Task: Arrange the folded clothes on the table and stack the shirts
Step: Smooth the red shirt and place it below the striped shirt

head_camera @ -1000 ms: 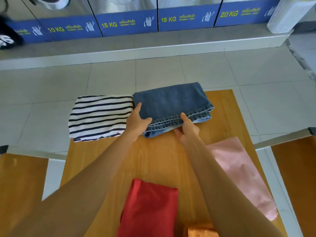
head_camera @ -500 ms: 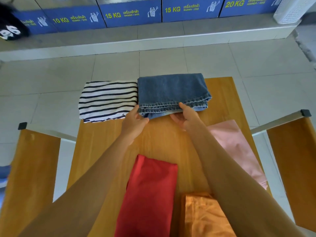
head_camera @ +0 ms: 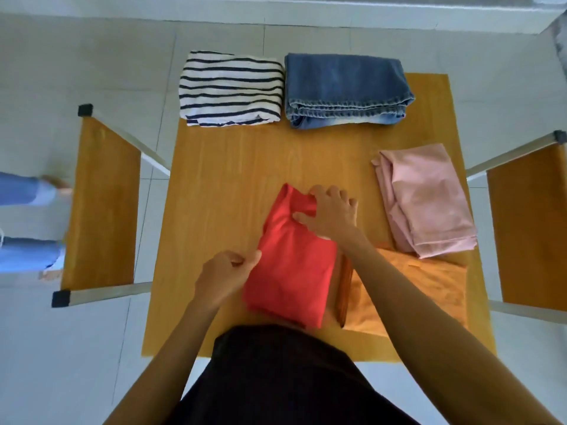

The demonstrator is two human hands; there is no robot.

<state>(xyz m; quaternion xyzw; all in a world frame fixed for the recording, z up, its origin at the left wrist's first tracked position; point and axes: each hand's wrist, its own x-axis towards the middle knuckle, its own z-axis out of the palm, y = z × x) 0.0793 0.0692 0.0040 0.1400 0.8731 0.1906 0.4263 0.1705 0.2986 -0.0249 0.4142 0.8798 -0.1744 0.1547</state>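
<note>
Now we have the red shirt [head_camera: 291, 259] between our hands, its long axis running away from us: left hand [head_camera: 225, 273] pinching its near-left edge, right hand [head_camera: 329, 214] gripping the far corner. Both hands are closed on cloth, so either can lead the lift.

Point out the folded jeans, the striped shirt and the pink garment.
folded jeans [head_camera: 343, 84]: head view, middle of the top denim layer.
striped shirt [head_camera: 230, 87]: head view, centre of the striped top face.
pink garment [head_camera: 426, 200]: head view, middle of the upper fold.
</note>
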